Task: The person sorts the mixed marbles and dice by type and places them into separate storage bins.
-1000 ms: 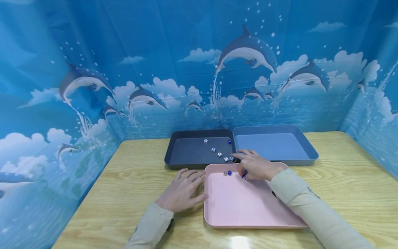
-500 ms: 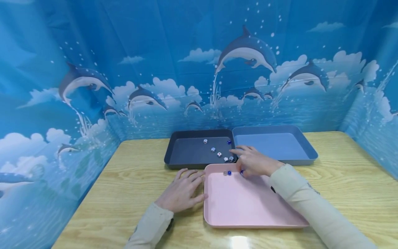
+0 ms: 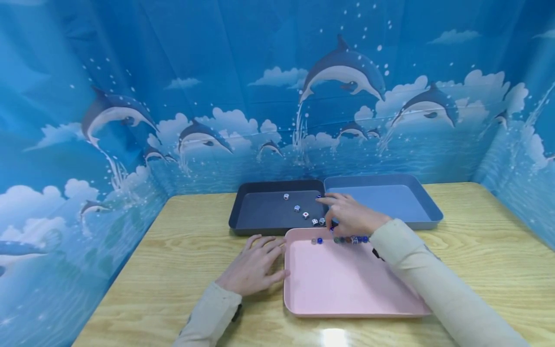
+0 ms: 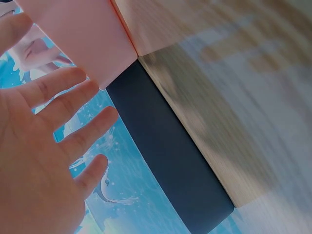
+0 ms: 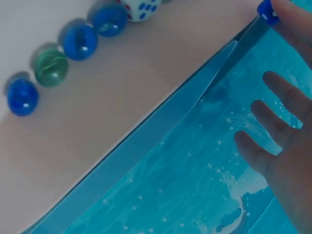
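Between thumb and index finger my right hand (image 3: 350, 216) pinches a blue die (image 5: 267, 12) with white pips, held over the back rim of the pink tray (image 3: 347, 284). The hand's other fingers are spread. My left hand (image 3: 256, 267) has its fingers extended, touching the pink tray's left side. Along that tray's back wall lie a white die (image 5: 141, 7) and several glass marbles (image 5: 80, 42), blue, green and other tints. Several white dice (image 3: 297, 208) lie in the black tray (image 3: 260, 209), plus a blue die at its right side, partly covered by a right finger.
A grey-blue tray (image 3: 377, 197) stands right of the black one, touching it, and both sit behind the pink tray. Wooden tabletop (image 3: 182, 255) spreads to the left and right. A dolphin-print curtain (image 3: 260, 96) closes off the back and sides.
My right hand has risen from the pink tray and moved back and left toward the black tray with the blue die, uncovering the row of marbles. The left hand has stayed put.
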`<action>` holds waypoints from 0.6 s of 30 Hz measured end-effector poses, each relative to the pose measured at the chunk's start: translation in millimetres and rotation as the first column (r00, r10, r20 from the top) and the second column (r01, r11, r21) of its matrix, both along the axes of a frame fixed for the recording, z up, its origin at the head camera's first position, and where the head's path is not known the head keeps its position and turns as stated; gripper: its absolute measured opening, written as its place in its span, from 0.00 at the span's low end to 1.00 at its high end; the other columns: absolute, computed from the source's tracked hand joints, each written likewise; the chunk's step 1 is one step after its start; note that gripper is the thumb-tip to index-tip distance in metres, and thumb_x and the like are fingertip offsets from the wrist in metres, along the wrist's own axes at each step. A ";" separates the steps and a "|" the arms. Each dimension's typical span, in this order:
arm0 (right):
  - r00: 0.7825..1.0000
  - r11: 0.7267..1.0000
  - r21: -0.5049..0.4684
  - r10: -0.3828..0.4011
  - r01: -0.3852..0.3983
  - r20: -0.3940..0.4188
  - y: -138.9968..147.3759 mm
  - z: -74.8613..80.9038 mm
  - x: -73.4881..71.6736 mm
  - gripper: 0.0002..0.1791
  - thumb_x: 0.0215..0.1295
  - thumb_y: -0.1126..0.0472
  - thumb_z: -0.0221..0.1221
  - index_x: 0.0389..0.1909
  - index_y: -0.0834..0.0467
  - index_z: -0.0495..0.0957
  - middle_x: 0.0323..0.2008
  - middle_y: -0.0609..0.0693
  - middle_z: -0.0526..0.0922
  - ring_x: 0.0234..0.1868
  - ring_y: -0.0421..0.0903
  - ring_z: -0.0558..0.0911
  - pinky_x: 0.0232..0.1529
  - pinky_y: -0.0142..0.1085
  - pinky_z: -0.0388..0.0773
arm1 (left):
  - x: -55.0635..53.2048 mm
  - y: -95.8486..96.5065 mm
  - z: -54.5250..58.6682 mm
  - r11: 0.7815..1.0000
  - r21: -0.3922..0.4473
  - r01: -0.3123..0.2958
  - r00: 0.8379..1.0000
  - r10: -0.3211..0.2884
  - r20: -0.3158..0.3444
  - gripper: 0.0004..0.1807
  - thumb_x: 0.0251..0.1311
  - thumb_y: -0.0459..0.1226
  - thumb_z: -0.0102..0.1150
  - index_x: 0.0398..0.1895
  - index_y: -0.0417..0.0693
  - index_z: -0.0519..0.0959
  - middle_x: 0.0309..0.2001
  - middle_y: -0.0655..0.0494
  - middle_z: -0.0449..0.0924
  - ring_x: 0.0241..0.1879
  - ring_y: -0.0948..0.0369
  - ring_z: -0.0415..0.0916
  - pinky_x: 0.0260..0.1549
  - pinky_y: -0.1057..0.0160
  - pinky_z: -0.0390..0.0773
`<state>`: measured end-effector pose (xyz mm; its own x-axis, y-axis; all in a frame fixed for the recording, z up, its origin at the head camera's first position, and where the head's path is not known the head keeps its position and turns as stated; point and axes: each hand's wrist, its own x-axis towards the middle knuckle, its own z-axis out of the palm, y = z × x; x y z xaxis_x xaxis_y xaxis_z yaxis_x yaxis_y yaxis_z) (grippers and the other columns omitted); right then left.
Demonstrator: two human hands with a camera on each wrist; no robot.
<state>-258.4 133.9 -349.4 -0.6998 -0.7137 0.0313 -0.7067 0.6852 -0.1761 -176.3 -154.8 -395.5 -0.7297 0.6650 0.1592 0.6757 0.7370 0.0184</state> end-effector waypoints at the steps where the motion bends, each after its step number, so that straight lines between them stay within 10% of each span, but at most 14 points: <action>1: 1.000 1.000 -0.010 -0.008 0.008 0.013 -0.5 1.0 -0.8 0.06 0.56 0.65 0.73 0.29 0.50 0.89 0.73 0.64 0.65 0.74 0.70 0.56 0.68 0.69 0.55 | 0.0 0.1 -0.2 1.000 -0.001 -0.001 1.000 0.001 0.002 0.31 0.70 0.58 0.54 0.66 0.48 0.77 0.68 0.52 0.74 0.66 0.50 0.70 0.68 0.40 0.61; 18: 0.990 0.994 -0.002 -0.105 0.106 0.090 -14.3 18.7 -36.5 0.03 0.60 0.64 0.72 0.34 0.55 0.89 0.74 0.65 0.62 0.75 0.69 0.54 0.69 0.69 0.51 | -0.3 2.7 1.7 0.999 -0.035 -0.039 0.998 0.041 0.041 0.33 0.70 0.59 0.53 0.69 0.49 0.75 0.68 0.52 0.74 0.67 0.50 0.69 0.68 0.39 0.60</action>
<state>-295.0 119.6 -330.8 -0.7714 -0.6356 -0.0301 -0.6117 0.7537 -0.2405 -176.6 -152.1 -393.8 -0.7615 0.6395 0.1056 0.6447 0.7642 0.0204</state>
